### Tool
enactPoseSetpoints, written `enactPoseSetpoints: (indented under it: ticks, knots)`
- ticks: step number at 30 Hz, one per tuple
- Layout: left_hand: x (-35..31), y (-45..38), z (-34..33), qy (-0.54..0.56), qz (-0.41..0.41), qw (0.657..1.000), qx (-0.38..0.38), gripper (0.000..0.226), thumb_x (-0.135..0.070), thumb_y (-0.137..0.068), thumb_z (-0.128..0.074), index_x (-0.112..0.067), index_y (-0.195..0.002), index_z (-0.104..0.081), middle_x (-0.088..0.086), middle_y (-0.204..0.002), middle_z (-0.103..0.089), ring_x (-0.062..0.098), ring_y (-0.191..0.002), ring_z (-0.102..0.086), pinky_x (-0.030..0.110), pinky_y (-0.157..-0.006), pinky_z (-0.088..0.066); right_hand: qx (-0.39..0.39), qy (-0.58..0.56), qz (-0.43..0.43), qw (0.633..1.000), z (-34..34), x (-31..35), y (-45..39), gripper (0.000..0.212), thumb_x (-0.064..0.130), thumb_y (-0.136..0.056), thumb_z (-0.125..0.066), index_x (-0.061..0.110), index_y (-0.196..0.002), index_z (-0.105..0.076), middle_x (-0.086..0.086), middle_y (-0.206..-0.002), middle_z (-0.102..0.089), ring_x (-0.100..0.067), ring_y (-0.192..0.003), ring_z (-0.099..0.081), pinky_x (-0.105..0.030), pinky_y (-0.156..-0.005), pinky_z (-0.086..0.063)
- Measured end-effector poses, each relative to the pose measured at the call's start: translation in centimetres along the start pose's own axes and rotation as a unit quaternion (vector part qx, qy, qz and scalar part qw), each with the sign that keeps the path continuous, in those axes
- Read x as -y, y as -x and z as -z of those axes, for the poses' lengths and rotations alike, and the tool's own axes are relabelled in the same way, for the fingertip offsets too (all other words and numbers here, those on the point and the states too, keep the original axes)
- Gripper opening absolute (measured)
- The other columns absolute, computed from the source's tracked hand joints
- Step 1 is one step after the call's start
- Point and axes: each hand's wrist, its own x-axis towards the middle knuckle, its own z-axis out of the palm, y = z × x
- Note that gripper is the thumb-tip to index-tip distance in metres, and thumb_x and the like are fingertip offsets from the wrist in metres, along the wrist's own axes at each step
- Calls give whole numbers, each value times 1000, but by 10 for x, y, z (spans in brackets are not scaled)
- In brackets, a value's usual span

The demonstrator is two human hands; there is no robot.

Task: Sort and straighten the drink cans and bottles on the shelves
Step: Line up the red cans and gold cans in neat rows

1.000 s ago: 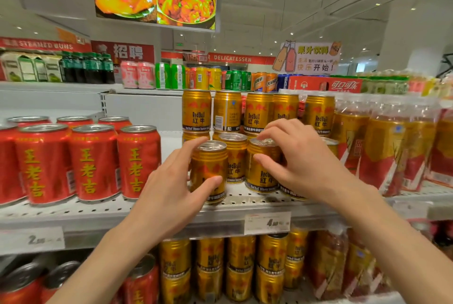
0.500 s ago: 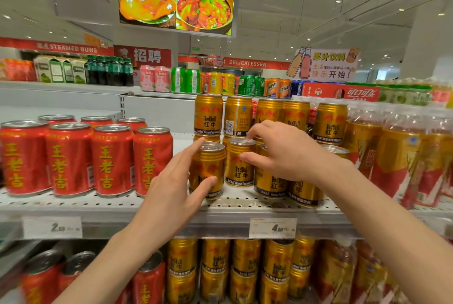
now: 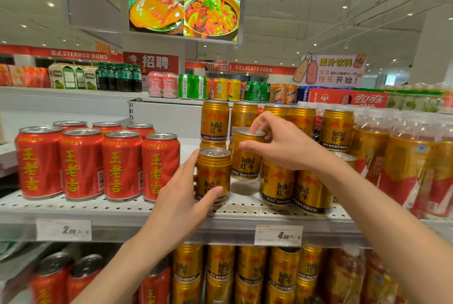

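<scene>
Gripping the front can (image 3: 212,176) beside the red cans (image 3: 98,164) with our left hand (image 3: 181,203), we pinch the next can's (image 3: 246,154) rim with our right hand (image 3: 282,144), likely aligning labels.

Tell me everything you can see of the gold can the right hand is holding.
The gold can is a short metal can with a silver lid and red Red Bull print facing the camera. The right hand grips it from above by the rim, fingers on the lid, thumb on its front. It looks upright and seems lifted off the shelf, behind the front can that the left hand holds; its base is hidden.
</scene>
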Motion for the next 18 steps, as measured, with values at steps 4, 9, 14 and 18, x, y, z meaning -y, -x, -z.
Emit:
enactPoseSetpoints:
  ticks: [4, 9, 14, 18]
  knots:
    - [-1, -6, 0, 22, 13, 1000, 15, 80, -47, -86, -70, -37, -152, -25, -20, -144, -46, -4, -122, -49, 27, -102, -48, -74, -67, 4, 995, 9, 5, 0, 46, 54, -86, -70, 25, -118, -53, 9, -113, -57, -2, -93, -56, -23, -74, -51]
    - [0, -6, -1, 48, 31, 998, 15, 76, -46, -85, -71, -41, -148, -29, -31, -128, -44, -26, -104, -45, -2, -80, -39, -141, -136, 6, 981, 13, 16, -8, 45, 53, -87, -70, 25, -118, -53, 8, -114, -57, -4, -97, -58, -23, -76, -54]
    - [1, -4, -1, 96, 53, 994, 5, 72, -39, -88, -70, -39, -149, -30, -36, -125, -42, -3, -121, -52, 8, -93, -44, -119, -170, 11, 978, -1, 35, -14, 44, 55, -87, -69, 26, -115, -54, 10, -112, -58, -8, -99, -61, -26, -75, -57]
    - [1, -1, 1, 156, 71, 985, 5, 80, -36, -89, -70, -36, -154, -24, -20, -145, -43, 2, -132, -48, 22, -106, -43, -114, -191, 14, 975, -12, 49, -15, 47, 56, -87, -69, 26, -119, -52, 15, -108, -57, -1, -94, -60, -20, -73, -54]
